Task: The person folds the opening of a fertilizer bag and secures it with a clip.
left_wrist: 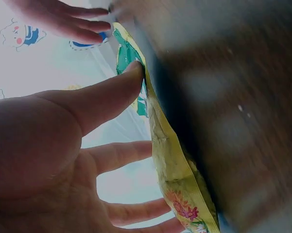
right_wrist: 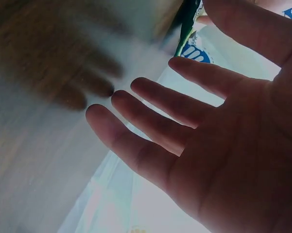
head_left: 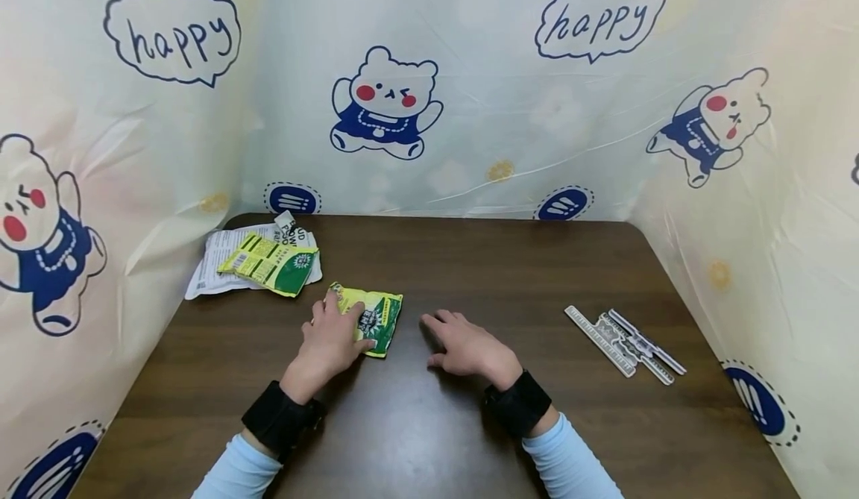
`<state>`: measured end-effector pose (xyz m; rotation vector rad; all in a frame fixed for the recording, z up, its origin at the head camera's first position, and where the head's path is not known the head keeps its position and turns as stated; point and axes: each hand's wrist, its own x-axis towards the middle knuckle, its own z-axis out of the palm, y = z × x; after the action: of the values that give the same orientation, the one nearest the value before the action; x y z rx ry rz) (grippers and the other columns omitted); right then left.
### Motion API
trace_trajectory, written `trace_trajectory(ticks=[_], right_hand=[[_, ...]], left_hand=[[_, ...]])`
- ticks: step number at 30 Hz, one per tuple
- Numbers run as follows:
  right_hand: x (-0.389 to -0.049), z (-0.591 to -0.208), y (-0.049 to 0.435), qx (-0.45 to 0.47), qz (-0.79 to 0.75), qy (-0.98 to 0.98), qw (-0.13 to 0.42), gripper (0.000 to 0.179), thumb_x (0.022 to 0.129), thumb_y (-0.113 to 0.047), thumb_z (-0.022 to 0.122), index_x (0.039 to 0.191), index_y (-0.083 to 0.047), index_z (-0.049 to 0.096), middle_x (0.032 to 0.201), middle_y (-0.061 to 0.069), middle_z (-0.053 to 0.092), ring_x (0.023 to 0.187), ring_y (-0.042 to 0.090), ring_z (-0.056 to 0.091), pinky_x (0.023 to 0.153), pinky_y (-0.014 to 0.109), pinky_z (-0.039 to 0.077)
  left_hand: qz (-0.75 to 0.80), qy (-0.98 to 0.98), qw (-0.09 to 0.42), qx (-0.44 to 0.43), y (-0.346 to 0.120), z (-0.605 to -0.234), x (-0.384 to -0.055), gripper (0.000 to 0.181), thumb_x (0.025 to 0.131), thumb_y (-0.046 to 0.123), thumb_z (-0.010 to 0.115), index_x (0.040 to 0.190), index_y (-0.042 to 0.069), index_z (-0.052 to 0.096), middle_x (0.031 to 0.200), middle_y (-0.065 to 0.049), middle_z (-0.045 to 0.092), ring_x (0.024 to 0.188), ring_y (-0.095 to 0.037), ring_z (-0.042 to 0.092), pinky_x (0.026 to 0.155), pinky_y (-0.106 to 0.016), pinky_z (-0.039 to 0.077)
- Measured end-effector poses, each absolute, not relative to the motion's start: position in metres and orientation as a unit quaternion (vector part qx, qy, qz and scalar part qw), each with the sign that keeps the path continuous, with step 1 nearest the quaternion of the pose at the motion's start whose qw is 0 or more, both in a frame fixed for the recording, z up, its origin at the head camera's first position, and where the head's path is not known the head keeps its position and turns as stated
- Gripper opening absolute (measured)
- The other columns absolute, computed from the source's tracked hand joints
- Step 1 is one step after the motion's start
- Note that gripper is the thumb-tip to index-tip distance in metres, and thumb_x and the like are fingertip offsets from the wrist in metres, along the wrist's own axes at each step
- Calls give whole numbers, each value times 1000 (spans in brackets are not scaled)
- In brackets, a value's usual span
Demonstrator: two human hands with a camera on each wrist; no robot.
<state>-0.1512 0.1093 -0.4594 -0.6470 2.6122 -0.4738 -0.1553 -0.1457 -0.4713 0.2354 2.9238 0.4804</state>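
Observation:
A small green-and-yellow packet (head_left: 385, 321) lies flat near the middle of the brown table. My left hand (head_left: 330, 339) rests on its left side, with spread fingers and the thumb touching the top face. In the left wrist view the thumb and fingertips meet the packet's yellow surface (left_wrist: 172, 155) without curling round it. To the right, apart from the packet, my right hand (head_left: 470, 346) hovers low over the table or just touches it. Its fingers are extended and hold nothing, as the right wrist view also shows.
At the back left, a similar yellow-green packet (head_left: 271, 262) lies on a white printed bag (head_left: 221, 264). Several slim grey-white pieces (head_left: 620, 344) lie together on the right of the table (head_left: 429, 424). A printed curtain (head_left: 490, 111) borders the back and sides.

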Motion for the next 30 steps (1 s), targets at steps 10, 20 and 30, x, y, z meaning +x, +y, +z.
trace_trajectory(ticks=[10,20,30], right_hand=[[-155,-461,112,-228,-173,935,210,74,100,-30,71,162,-13,36,171,23,26,156,39,24,121,59,35],[-158,-461,115,-223,-172,936,211,75,100,-30,72,163,-12,35,170,24,27,156,39,25,120,59,36],[-161,-459,120,-217,-179,936,211,77,100,-31,71,164,-11,33,174,20,17,157,39,22,120,57,37]], left_hand=[[150,980,82,98,-131,-478,-164,73,89,35,83,150,7,52,155,-41,29,138,-62,30,97,-82,40],[143,978,72,132,-109,-481,-171,73,87,37,85,147,8,56,152,-37,33,136,-59,34,97,-81,42],[148,973,56,167,-87,-486,-176,71,87,38,85,146,9,57,151,-34,35,134,-57,35,97,-78,43]])
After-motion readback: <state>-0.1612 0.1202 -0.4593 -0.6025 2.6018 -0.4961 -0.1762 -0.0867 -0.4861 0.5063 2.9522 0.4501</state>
